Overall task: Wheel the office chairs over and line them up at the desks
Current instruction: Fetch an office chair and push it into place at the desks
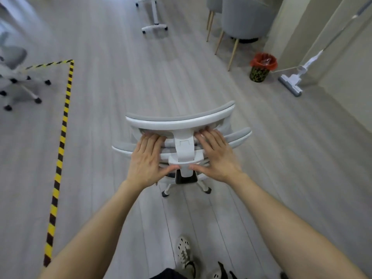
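A white and grey office chair stands directly before me, seen from above and behind, its curved headrest on top and two castors showing below. My left hand grips the top of the backrest left of the white headrest post. My right hand grips it right of the post. Both thumbs press toward the post's base. A second white and grey office chair stands at the far left edge, blurred, its castor base on the floor. No desk shows in this view.
Yellow and black floor tape runs along the left and turns at the top. A white wheeled stand is ahead. Grey chairs with wooden legs, a red-lined bin and a stick vacuum stand at the right wall.
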The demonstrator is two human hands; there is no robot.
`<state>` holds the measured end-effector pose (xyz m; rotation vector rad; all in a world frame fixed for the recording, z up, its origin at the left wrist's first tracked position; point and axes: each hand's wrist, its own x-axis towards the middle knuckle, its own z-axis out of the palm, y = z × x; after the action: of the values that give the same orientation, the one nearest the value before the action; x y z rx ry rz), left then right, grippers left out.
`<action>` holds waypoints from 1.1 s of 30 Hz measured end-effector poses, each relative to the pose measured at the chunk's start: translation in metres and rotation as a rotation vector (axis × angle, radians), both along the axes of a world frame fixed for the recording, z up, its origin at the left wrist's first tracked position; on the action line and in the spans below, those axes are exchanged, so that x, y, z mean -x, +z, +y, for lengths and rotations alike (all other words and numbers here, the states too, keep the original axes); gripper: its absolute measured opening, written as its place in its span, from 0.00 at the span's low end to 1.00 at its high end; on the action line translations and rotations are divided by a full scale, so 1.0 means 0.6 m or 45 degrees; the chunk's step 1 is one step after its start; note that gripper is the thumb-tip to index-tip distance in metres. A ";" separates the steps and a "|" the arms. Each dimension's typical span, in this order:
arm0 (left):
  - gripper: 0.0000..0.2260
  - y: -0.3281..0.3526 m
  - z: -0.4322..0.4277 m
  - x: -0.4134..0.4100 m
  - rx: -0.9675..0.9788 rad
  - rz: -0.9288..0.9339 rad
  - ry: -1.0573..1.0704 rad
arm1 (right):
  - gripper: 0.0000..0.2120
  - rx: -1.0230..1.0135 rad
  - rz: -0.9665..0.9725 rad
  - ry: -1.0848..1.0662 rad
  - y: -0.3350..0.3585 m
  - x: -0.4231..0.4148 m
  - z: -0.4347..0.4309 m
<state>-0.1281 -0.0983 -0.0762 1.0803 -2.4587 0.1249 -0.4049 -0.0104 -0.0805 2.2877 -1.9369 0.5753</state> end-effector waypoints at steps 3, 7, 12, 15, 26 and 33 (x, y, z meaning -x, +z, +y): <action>0.43 -0.001 -0.020 -0.081 0.036 0.033 0.093 | 0.52 0.037 -0.008 0.103 -0.005 -0.066 -0.066; 0.42 -0.002 -0.053 -0.175 0.048 0.024 0.238 | 0.53 0.007 0.038 0.232 -0.001 -0.150 -0.152; 0.44 -0.005 -0.120 -0.278 0.001 -0.017 0.431 | 0.55 0.016 0.032 0.369 0.003 -0.252 -0.280; 0.44 -0.004 -0.170 -0.343 0.006 -0.011 0.521 | 0.55 0.039 0.018 0.474 0.002 -0.318 -0.364; 0.45 -0.001 -0.428 -0.595 -0.018 -0.056 0.907 | 0.53 0.047 -0.019 0.863 -0.007 -0.603 -0.764; 0.47 0.003 -0.632 -0.768 -0.147 -0.073 1.197 | 0.53 -0.030 0.046 1.141 0.005 -0.829 -1.058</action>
<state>0.3324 -0.4773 -0.0742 2.2128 -1.8106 0.2995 0.0924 -0.6450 -0.0773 3.0704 -0.8003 0.5435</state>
